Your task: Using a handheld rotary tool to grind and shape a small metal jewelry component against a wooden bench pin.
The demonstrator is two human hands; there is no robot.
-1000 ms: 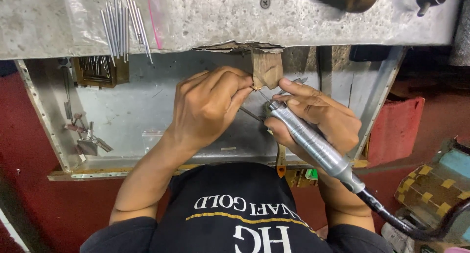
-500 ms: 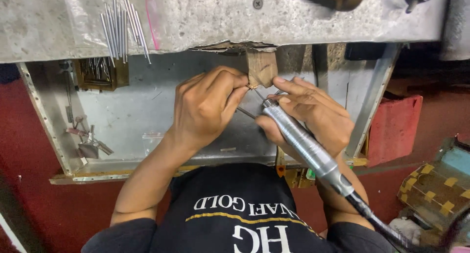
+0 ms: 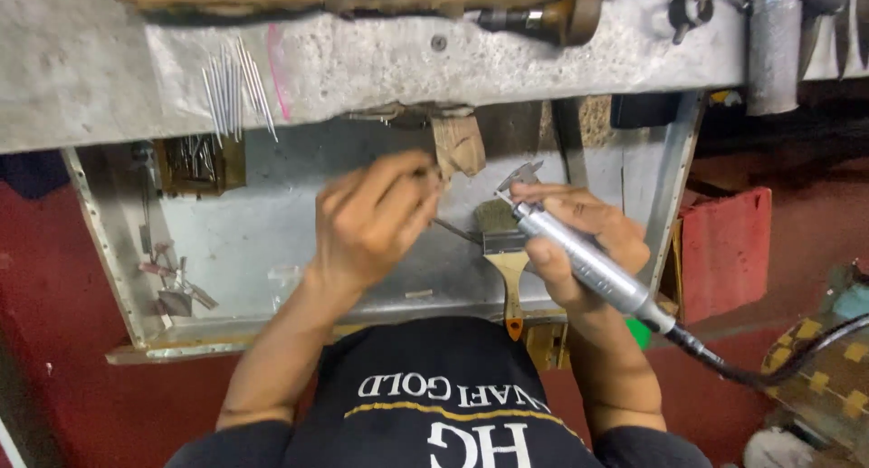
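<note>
Grey workbench (image 3: 380,65) up top, metal catch tray (image 3: 272,242) slung under it so filings drop in. Left hand (image 3: 376,219) pinches something tiny against the wooden bench peg (image 3: 459,144) for support; can't make it out. Right hand (image 3: 579,242), apart from the left, is wrapped around the silver rotary handpiece (image 3: 584,260), tip aimed at the peg.

Small craft workshop, bench station. Evidence: worn grey stone-like bench top (image 3: 380,65) carrying a row of thin steel needle files (image 3: 237,86); shallow sheet-metal catch tray (image 3: 272,242) slung beneath; notched wooden bench peg (image 3: 459,144); silver cylindrical rotary handpiece (image 3: 588,260) on black flexible cable (image 3: 769,364); flat wooden-handled brush (image 3: 507,255); red floor.
</note>
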